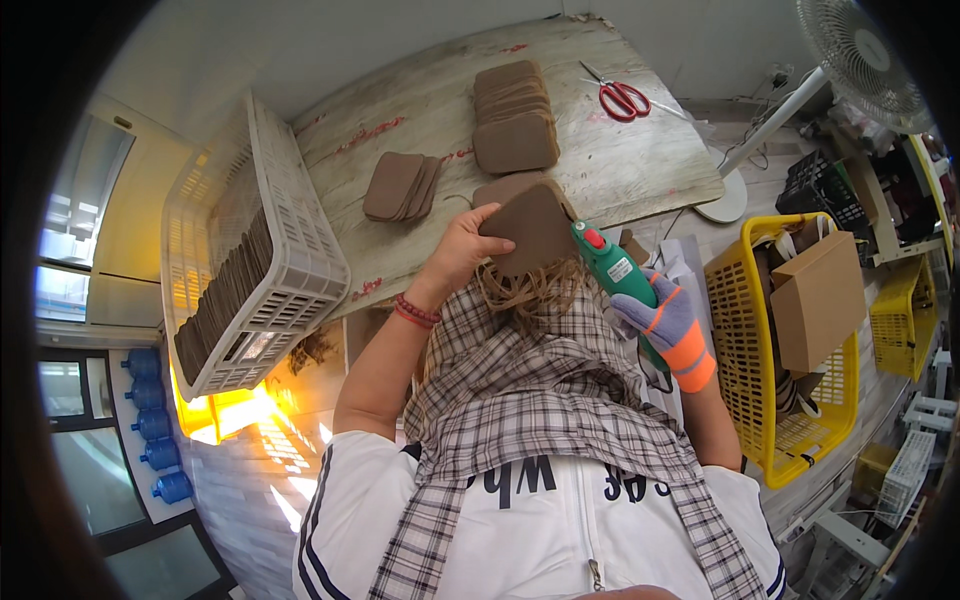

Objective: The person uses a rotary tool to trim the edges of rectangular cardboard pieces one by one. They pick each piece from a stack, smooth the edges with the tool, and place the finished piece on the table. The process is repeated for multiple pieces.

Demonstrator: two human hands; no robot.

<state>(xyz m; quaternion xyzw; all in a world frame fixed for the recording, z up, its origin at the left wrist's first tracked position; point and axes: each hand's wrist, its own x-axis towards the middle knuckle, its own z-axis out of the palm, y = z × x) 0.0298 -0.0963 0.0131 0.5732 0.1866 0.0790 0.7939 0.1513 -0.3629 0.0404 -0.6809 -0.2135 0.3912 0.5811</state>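
My bare left hand, with red beads at the wrist, pinches a brown rounded-square pad between thumb and fingers. In an orange and grey glove, my right hand wraps round a green handheld power tool with a red button. The tool's front end meets the right edge of the pad; its tip is too small to make out. Thin brown strips hang over my checked apron below the pad. Beyond it, on the table, lie a tall stack of similar pads and a smaller fanned stack.
Red-handled scissors lie on the worn table at the far right. A white crate of brown pads stands at left. To the right are a yellow basket holding a cardboard box, and a standing fan.
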